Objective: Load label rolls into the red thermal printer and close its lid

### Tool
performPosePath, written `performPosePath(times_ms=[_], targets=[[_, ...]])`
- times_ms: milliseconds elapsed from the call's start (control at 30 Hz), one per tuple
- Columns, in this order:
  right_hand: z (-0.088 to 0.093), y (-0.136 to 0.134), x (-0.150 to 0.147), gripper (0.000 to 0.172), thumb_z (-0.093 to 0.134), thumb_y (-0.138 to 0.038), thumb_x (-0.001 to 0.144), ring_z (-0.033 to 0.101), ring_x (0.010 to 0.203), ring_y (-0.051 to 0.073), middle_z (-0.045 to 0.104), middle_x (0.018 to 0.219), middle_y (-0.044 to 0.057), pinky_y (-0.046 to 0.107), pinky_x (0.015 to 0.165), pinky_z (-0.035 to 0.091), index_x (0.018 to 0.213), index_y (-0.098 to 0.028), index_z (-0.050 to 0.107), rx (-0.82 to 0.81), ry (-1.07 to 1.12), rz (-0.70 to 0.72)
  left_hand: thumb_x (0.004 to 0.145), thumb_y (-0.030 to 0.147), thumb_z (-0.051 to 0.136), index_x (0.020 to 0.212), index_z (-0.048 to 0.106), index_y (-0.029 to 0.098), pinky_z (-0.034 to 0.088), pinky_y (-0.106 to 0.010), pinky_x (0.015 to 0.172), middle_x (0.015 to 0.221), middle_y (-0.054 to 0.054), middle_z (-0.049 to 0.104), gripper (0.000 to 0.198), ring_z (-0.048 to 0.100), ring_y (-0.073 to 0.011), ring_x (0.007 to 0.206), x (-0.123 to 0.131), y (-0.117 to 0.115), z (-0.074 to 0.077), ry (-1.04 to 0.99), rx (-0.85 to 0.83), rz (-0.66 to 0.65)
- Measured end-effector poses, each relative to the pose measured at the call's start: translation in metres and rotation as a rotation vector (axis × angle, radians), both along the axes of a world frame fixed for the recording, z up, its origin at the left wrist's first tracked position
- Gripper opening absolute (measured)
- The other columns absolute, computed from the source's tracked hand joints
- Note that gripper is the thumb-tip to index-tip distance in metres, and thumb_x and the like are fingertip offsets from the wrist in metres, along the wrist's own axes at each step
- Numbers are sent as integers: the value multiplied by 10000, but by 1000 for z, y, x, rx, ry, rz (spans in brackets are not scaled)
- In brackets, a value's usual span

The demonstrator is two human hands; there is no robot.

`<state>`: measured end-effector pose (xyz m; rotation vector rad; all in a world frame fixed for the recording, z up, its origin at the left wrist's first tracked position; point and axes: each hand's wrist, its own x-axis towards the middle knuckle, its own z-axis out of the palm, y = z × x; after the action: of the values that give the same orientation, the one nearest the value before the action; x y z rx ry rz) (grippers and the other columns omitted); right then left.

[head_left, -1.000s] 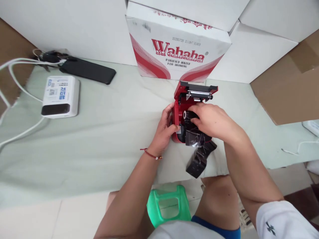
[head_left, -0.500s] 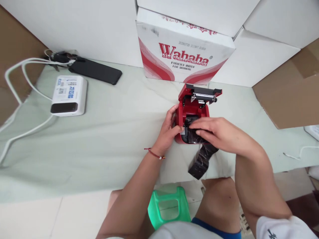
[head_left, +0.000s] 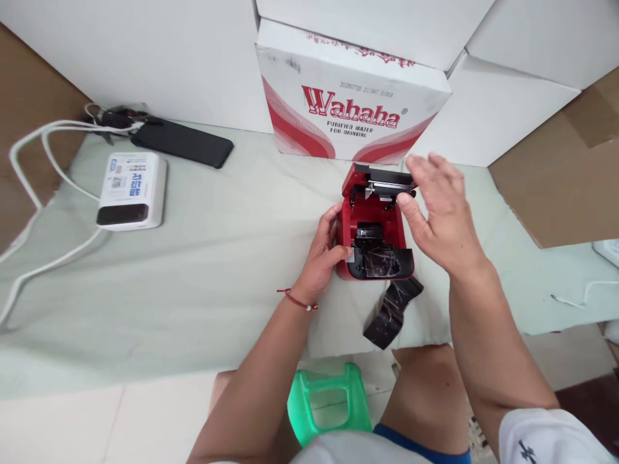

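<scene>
A small red label printer (head_left: 342, 222) sits on the cloth-covered table with its lid (head_left: 387, 177) raised. My left hand (head_left: 323, 254) grips the printer's left side, thumb on the front edge and fingers along the wall. At the right end of the lid is my right hand (head_left: 440, 212), fingers stretched and thumb apart; whether it touches the lid I cannot tell. A shiny black label strip (head_left: 382, 263) lies across the front opening, and its folded tail (head_left: 393, 312) rests on the cloth in front. More black material shows inside the bay.
Behind the printer stands a white and red water carton (head_left: 358, 119). To the left lie a black phone (head_left: 181, 140), a white power bank (head_left: 131, 190) and a white cable (head_left: 41, 261). A brown box (head_left: 556, 174) is at right, a green stool (head_left: 329, 403) below.
My right hand has left the black strip inside the printer and moved up to the lid's right end, fingers opening. My left hand keeps its grip on the printer.
</scene>
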<state>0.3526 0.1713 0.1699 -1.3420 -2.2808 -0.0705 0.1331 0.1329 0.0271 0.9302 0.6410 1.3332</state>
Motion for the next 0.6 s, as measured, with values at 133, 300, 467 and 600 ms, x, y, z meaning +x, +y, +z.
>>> performPosePath(times_ms=[133, 300, 467, 600], targets=[[-10, -9, -3, 480, 501, -470, 1205, 661, 1510, 371, 759, 1573, 154, 663, 1302, 482, 1598, -281, 702, -32, 77, 17, 873, 493, 895, 1689, 495, 466, 314, -570, 1466, 1895, 28, 413, 909, 290, -362, 1810, 0, 0, -5, 5, 41, -8], [-10, -36, -7, 364, 547, -383, 1203, 787, 1173, 311, 862, 1270, 142, 539, 1050, 616, 1340, -250, 858, 29, 195, 19, 1022, 684, 733, 1721, 453, 547, 225, -591, 1506, 1967, 120, 240, 766, 51, -336, 1875, -2, 2, -8, 67, 111, 42], [-30, -56, -9, 332, 576, -336, 1191, 776, 1099, 281, 863, 1202, 119, 496, 981, 617, 1273, -254, 888, 29, 235, 5, 1065, 799, 601, 1493, 720, 425, 203, -590, 1507, 1964, 53, 270, 580, 32, -329, 1879, -5, 5, -2, 144, 70, 81], [-47, -68, -16, 365, 544, -313, 1190, 776, 1058, 274, 867, 1140, 102, 487, 940, 631, 1196, -273, 907, 7, 301, -36, 1120, 776, 507, 1259, 806, 353, 211, -600, 1505, 1944, 35, 326, 536, 80, -319, 1875, -4, 2, 6, 146, -10, 116]])
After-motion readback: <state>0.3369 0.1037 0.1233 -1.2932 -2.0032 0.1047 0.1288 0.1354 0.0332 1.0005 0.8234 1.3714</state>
